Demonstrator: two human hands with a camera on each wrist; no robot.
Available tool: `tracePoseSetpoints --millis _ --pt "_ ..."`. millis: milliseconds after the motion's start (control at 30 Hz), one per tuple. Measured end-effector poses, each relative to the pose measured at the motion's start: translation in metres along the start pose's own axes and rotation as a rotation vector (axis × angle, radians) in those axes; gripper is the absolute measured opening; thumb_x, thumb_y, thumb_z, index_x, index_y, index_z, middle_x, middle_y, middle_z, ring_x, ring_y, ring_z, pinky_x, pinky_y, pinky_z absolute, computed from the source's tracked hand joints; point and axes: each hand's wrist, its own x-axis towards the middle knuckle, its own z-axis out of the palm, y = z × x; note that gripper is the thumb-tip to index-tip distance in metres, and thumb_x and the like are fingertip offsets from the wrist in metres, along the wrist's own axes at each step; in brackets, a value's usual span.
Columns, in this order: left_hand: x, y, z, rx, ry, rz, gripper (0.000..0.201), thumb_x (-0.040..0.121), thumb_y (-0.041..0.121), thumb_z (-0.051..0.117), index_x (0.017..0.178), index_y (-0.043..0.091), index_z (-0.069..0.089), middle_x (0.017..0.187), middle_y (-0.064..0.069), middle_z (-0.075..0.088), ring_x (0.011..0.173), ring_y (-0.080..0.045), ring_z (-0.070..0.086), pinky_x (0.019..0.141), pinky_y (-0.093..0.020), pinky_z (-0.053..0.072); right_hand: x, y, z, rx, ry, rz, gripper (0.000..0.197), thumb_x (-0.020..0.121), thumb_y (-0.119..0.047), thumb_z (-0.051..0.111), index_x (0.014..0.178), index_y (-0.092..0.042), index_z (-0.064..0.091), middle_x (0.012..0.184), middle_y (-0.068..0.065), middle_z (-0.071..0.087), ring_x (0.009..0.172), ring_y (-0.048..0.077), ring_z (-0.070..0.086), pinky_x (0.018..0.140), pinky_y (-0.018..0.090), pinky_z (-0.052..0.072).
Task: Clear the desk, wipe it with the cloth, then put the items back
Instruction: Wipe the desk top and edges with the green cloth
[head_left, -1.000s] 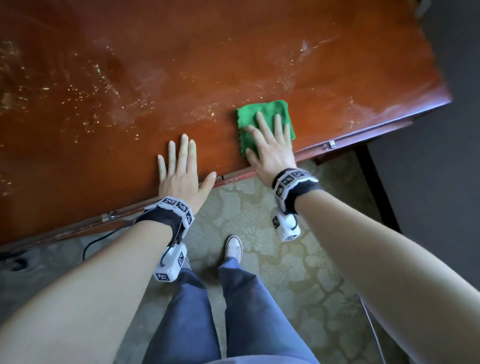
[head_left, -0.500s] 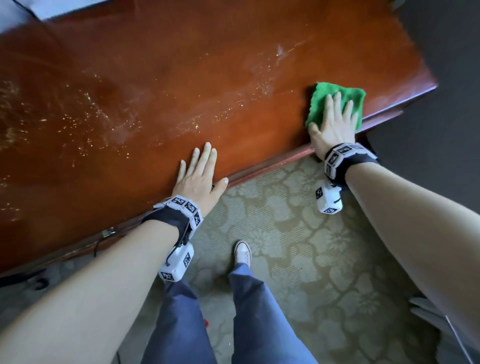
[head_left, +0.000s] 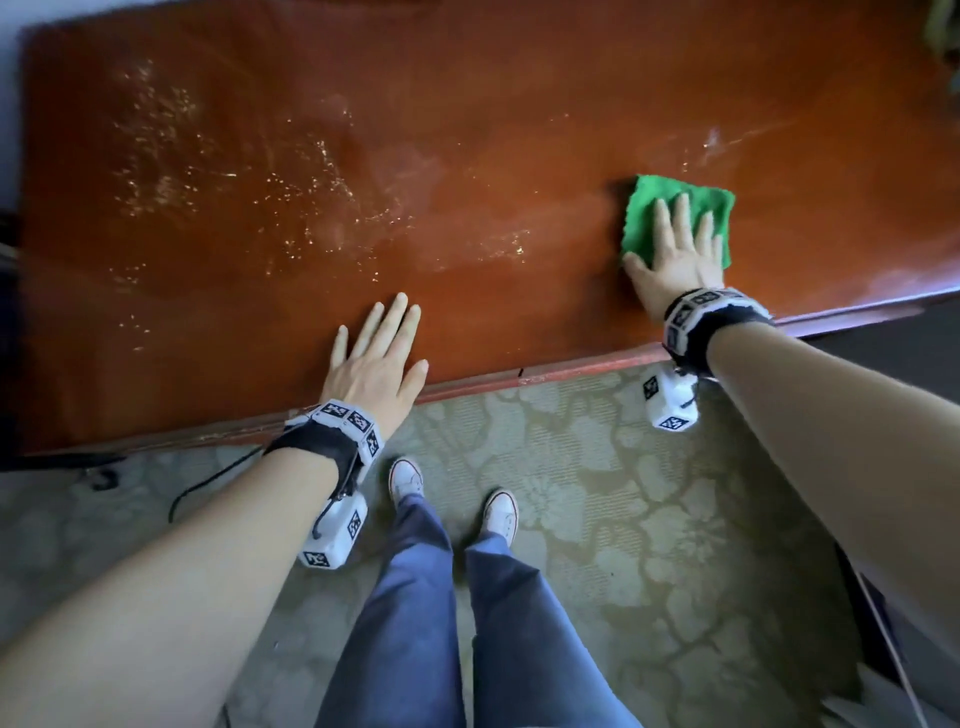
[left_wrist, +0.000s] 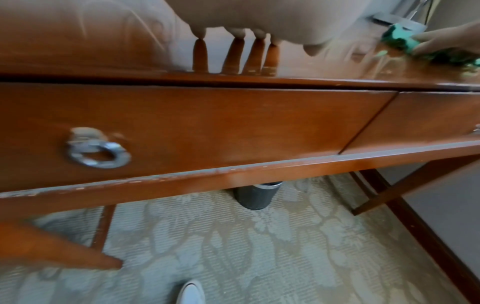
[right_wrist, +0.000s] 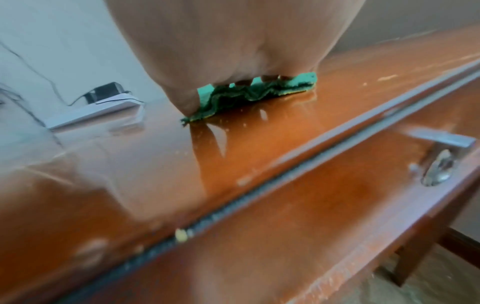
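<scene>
**A:** So where's the cloth (head_left: 675, 218) sitting? Looks like it's at about 3 o'clock on the desk (head_left: 467, 130), close to the near edge.

**B:** Yep, green, folded roughly square, so no real long axis. The right hand (head_left: 675, 260) is flat on top of it, fingers straight and a bit spread, pressing it down. Not pinching or bunching it.

**A:** And the left hand (head_left: 376, 358)?

**B:** Also flat, palm down on the bare wood at about 6 o'clock near the front edge, holding nothing. Probably just bracing. It's well apart from the cloth, so the right hand is obviously the one doing the wiping.

**A:** What's left to wipe?

**B:** The specks and smears (head_left: 234, 197) lie toward 9 and 10 o'clock of the cloth, so I'd guess the next sweep heads that way, across the left hand's side.
</scene>
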Motion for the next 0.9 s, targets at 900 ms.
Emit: tracePoseSetpoints --millis 900 --pt "-0.001 -0.269 -0.042 -0.166 0.131 -0.428 0.067 0.101 0.043 0.036 0.157 0.014 0.014 0.166 0.000 0.001 0.152 -0.020 0.005 0.122 -0.050 0.009 -0.014 -0.363 0.061 -0.170 -0.146 -0.299 0.075 0.099 -0.045 0.039 0.158 -0.024 -0.002 0.165 0.001 -0.011 0.150 0.035 -0.008 0.120 0.052 -0.004"
